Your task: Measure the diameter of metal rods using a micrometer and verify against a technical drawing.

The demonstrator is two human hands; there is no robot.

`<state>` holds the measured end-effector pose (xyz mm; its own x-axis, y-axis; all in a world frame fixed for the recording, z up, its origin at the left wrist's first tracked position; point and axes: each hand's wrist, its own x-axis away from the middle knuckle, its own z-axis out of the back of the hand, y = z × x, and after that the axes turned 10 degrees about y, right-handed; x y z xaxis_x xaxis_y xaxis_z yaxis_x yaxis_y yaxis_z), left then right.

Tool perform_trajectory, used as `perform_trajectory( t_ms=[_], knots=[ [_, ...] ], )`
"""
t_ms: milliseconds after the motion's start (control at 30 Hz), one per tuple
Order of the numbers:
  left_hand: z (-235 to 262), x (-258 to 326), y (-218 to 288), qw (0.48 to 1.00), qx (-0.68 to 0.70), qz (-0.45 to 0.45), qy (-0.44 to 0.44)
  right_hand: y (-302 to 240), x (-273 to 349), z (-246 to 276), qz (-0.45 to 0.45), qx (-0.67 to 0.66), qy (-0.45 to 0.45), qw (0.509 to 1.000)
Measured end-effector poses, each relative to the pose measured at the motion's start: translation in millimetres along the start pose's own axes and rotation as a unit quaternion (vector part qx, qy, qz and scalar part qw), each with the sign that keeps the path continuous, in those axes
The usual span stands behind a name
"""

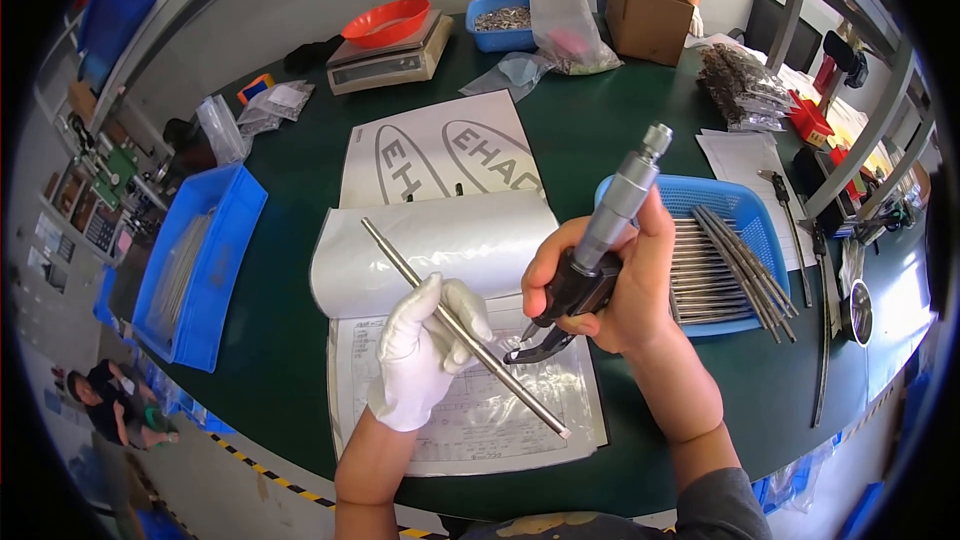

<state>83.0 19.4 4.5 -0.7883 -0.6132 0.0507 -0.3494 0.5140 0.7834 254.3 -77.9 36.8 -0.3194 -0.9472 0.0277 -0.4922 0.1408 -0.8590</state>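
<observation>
A white glove covers my left hand [418,352], whose fingers are closed round a long, thin metal rod [512,380]. The rod slants from upper left to lower right above an open binder with a printed drawing sheet [400,455]. My bare right hand [640,285] grips a micrometer [612,205] with a silver thimble pointing up and a black frame pointing down. The micrometer's curved jaw is close to the rod's right side; whether they touch I cannot tell. Just right of this hand, a light blue basket [765,202] holds several similar rods [705,270].
A blue bin [225,270] with thin rods stands at left. Far back are a scale [390,65] with a red tray, a blue basket of small parts [500,38], and a cardboard box [648,15] before a person in purple. Calipers [790,230] lie at right.
</observation>
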Motion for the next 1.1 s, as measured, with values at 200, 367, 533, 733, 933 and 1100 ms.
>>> perform_trajectory(
  t_ms=[200, 367, 533, 733, 933, 1100],
  knots=[
    [-6, 5, -1, 0.999, -0.024, -0.008, 0.031, 9, 0, 5, 0.060, 0.036, -0.029, 0.997],
    [-6, 6, 1, 0.998, -0.046, 0.019, 0.030, 5, 2, -6, 0.013, -0.031, 0.009, 0.999],
    [-12, 7, 1, 0.996, -0.066, 0.045, 0.049, 10, 3, -5, 0.025, -0.117, -0.026, 0.993],
    [-11, 7, -1, 0.997, -0.069, 0.025, 0.019, 24, 0, -2, 0.070, -0.167, -0.065, 0.981],
    [-10, 7, -6, 0.999, -0.047, 0.020, 0.008, 18, 0, -3, 0.060, -0.154, -0.063, 0.984],
    [-4, 4, -16, 0.997, 0.054, 0.052, -0.017, 15, 2, -4, 0.031, -0.182, -0.057, 0.981]
  ],
)
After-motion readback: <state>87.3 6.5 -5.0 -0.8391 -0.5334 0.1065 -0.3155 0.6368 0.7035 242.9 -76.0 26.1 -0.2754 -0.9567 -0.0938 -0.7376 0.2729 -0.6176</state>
